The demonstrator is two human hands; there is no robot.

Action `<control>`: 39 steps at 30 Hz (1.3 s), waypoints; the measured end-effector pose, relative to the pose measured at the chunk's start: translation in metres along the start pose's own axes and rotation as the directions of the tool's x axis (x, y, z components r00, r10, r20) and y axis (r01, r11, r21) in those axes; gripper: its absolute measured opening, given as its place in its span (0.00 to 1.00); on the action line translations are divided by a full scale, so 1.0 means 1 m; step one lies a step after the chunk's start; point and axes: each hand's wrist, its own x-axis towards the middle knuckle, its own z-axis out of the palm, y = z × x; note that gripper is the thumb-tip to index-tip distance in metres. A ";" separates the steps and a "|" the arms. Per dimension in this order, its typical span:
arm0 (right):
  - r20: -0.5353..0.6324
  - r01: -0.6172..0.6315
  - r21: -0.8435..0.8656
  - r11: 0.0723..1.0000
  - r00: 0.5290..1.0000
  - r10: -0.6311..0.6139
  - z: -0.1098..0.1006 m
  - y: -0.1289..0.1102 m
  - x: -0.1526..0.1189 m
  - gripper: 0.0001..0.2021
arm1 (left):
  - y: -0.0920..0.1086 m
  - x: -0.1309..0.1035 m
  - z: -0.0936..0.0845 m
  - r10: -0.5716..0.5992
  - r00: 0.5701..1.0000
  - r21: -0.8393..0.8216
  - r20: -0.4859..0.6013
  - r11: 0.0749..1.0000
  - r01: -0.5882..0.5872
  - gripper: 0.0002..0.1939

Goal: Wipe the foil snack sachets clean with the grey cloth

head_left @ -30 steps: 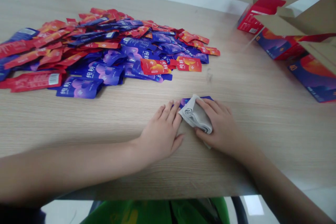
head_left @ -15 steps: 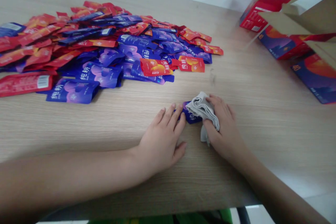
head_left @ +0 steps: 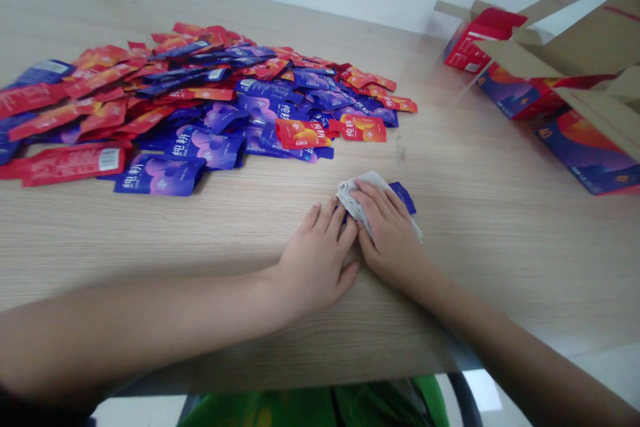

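A blue-purple pouch [head_left: 404,197] lies flat on the table, mostly hidden beneath a folded grey-white cloth [head_left: 354,199]. My right hand [head_left: 387,233] grips this cloth and presses it down on the pouch. At the pouch's left end rests my left hand [head_left: 320,257], fingers stretched out and slightly spread, the tips on the pouch's edge. The two hands almost touch. Beyond them spreads a heap of red and blue pouches [head_left: 220,140], the nearest of which lie ahead and to the left of my left hand.
Several open cardboard boxes stand at the right: a small red box [head_left: 480,33] at the back, a blue-and-red box [head_left: 520,90] in the middle and another blue box [head_left: 583,150] nearer. A pale wall rises behind the wooden table [head_left: 240,233]. Green fabric shows below the front edge.
My right hand has slid the cloth left across the pouch, baring its right end and covering its middle. The left hand stays at the left end. The view has tilted and shifted slightly.
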 end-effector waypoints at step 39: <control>-0.093 0.010 0.034 0.999 0.996 -0.006 0.002 0.001 -0.001 0.22 | 0.001 -0.002 0.002 0.002 1.000 0.023 -0.010 1.000 -0.002 0.31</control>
